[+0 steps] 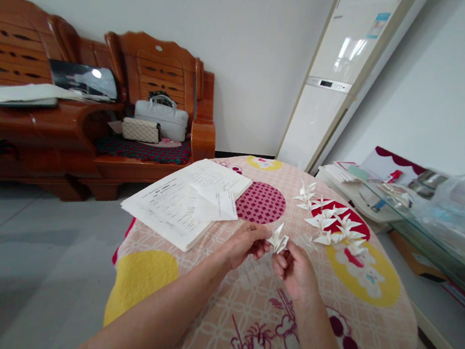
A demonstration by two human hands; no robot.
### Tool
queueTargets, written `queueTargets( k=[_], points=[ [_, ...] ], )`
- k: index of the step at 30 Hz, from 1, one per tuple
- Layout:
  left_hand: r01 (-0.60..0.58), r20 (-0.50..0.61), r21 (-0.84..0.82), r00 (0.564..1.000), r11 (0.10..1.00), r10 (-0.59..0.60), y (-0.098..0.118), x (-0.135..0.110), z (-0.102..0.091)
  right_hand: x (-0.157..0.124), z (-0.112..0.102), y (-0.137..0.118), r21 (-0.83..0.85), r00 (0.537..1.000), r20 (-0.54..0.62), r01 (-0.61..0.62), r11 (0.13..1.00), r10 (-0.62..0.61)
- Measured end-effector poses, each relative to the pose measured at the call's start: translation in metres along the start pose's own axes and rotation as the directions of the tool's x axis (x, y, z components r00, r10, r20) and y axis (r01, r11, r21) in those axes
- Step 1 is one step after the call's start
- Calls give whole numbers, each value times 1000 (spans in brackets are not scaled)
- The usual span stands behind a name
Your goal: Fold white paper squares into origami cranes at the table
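Note:
A small white paper crane (277,240) is held above the round table between both my hands. My left hand (248,246) pinches its left side with thumb and fingers. On the other side, my right hand (295,267) grips the crane's right edge, fingers curled. To the right, several finished-looking paper cranes (336,224) lie clustered on the tablecloth (204,306). Left of my hands rests a thick stack of printed paper (170,204), with a loose folded sheet (216,202) on top.
Beyond the table's right edge stands a glass-topped stand (427,230) holding papers and a clear plastic bag (455,208). Wooden armchairs (156,70) are at the back left, one with a grey handbag (163,119). A tall white air conditioner (326,84) stands by the wall.

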State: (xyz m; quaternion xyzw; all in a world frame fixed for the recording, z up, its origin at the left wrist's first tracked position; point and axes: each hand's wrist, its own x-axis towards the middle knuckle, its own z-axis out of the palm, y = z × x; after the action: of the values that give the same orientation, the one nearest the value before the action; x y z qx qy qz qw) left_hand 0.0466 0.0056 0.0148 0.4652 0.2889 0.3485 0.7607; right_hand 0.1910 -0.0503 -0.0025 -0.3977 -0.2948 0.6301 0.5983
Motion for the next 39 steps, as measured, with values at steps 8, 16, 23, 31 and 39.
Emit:
queueTargets(
  k=[8, 16, 23, 31, 39],
  points=[
    [-6, 63, 65, 998, 998, 2, 2, -4, 2, -1, 1, 0, -37, 997, -22, 77, 996, -78],
    [1, 63, 173, 998, 985, -12, 1, -4, 3, 0, 3, 1, -39, 994, -34, 104, 994, -106],
    [-27, 124, 159, 992, 987, 7, 1, -4, 0, -2, 3, 1, -3, 994, -15, 104, 995, -105],
    [42, 141, 133, 988, 990, -61, 2, -5, -3, -3, 2, 0, -11, 992, 69, 105, 994, -104],
    [9, 150, 90, 988, 996, -23, 1, -4, -1, -3, 0, 2, 11, 988, 53, 142, 990, -143]
  ],
)
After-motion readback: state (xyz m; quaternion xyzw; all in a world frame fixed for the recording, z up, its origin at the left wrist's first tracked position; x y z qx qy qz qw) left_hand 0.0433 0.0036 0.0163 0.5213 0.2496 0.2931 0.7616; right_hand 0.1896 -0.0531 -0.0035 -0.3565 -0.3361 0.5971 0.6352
